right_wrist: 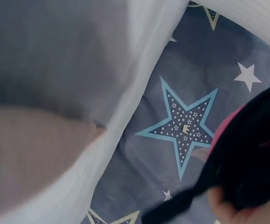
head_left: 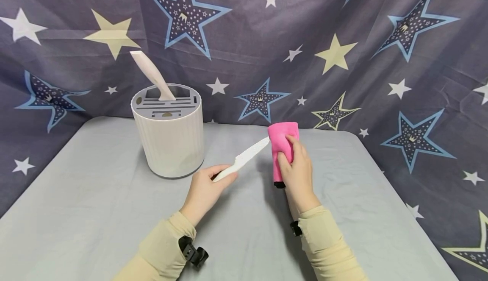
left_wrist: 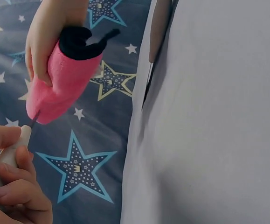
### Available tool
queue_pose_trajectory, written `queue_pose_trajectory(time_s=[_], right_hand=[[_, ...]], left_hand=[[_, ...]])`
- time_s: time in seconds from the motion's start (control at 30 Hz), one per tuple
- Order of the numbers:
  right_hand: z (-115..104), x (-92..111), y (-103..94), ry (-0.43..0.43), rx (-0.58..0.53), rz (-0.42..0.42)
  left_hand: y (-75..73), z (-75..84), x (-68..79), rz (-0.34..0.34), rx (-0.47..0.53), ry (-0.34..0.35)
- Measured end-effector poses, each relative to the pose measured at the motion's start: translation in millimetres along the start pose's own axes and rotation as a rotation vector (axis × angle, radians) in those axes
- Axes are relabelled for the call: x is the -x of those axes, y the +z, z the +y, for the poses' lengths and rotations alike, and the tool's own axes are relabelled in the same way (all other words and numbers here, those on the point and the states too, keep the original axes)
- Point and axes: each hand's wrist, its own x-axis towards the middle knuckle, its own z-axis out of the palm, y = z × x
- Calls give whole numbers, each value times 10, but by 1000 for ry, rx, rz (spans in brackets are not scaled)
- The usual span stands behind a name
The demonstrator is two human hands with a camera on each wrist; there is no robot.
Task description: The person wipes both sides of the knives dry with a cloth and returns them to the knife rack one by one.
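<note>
In the head view my left hand (head_left: 206, 190) holds a white-handled knife (head_left: 244, 158) by its handle, blade slanting up to the right. The knife's tip is right at the edge of a pink cloth (head_left: 280, 141). My right hand (head_left: 299, 175) grips this folded cloth, thumb and fingers bent round it. The left wrist view shows the cloth (left_wrist: 67, 81) rolled up, with a black trim (left_wrist: 81, 46) and a loose black end. There the left fingers (left_wrist: 20, 186) curl round the knife handle (left_wrist: 9, 158). The right wrist view has the black trim (right_wrist: 246, 158) close up.
A white ribbed knife block (head_left: 169, 141) stands at the back left, with one pale handle (head_left: 152, 75) leaning out of its slots. Another knife (left_wrist: 157, 37) is at the grey table's (head_left: 95, 187) edge in the left wrist view. A star-patterned curtain (head_left: 248, 52) hangs behind.
</note>
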Motion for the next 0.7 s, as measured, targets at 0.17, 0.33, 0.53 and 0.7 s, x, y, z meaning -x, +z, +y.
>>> queue_pose_trajectory(time_s=[0.17, 0.33, 0.53, 0.7], right_hand=[[17, -25, 15, 208, -272, -82], [28, -52, 52, 429, -611, -157], [19, -32, 93, 607, -912, -219], [14, 5, 128, 712, -1056, -321]], left_hand=[[-4, 18, -3, 13, 5, -14], [-6, 40, 2, 26, 12, -6], [1, 76, 8, 25, 31, 7], [1, 115, 14, 25, 53, 7]])
